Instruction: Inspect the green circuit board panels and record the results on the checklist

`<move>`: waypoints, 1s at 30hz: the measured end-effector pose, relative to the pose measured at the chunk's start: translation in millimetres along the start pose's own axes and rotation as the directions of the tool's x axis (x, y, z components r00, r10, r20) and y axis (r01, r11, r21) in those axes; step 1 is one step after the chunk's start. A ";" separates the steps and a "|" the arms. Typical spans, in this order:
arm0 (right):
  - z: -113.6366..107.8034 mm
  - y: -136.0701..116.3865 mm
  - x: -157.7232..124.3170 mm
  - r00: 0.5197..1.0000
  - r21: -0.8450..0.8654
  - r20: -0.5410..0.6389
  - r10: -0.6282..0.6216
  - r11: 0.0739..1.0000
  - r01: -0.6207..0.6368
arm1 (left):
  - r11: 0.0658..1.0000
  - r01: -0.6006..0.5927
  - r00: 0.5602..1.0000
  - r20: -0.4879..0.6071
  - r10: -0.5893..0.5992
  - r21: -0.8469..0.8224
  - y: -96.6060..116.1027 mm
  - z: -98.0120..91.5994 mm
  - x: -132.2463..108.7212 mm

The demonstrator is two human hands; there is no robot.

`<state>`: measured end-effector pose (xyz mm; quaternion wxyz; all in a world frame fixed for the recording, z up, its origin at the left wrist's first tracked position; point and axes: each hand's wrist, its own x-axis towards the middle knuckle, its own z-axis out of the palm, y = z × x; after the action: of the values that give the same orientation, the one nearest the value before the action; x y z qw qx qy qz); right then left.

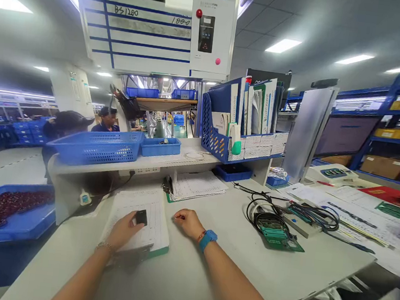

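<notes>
My left hand (124,232) is closed on a small black rectangular block (141,217), gripped between thumb and fingers above a stack of printed sheets (132,201). A bracelet (104,245) circles that wrist. Just right of the papers, my right hand (189,224) is held low over the white table with its fingertips pinched together. What they pinch, if anything, is too small to make out. A blue watch (207,239) is on the right wrist. Under my left hand lies a clear plastic bag (132,258), partly over the papers' lower edge.
A green circuit board (279,241) with black cables lies at the right. Behind are a clipboard of papers (196,186), a shelf with a blue basket (102,151) and a file rack (219,138). A blue bin of dark red parts (2,207) stands left. Two people are beyond.
</notes>
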<state>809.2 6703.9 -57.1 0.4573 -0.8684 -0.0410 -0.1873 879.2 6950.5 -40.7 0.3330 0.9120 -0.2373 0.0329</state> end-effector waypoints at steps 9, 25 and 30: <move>0.7 2.6 1.4 0.998 -0.085 0.040 -0.053 0.995 0.056 | 1.000 -0.022 1.000 0.006 0.022 0.013 -2.1 0.5 1.9; 2.7 -2.0 -2.7 0.983 -0.107 0.181 -0.008 0.994 0.028 | 0.999 -0.031 0.999 0.023 0.030 0.024 -1.6 -3.1 0.7; 2.6 -3.0 -1.4 0.988 -0.105 0.153 -0.001 0.994 0.017 | 0.999 -0.024 1.000 0.015 0.023 0.039 -1.5 -2.6 1.4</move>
<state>807.9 6707.9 -56.6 0.4051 -0.9031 -0.0696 -0.1244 881.4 6952.5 -39.2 0.3129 0.9157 -0.2497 0.0348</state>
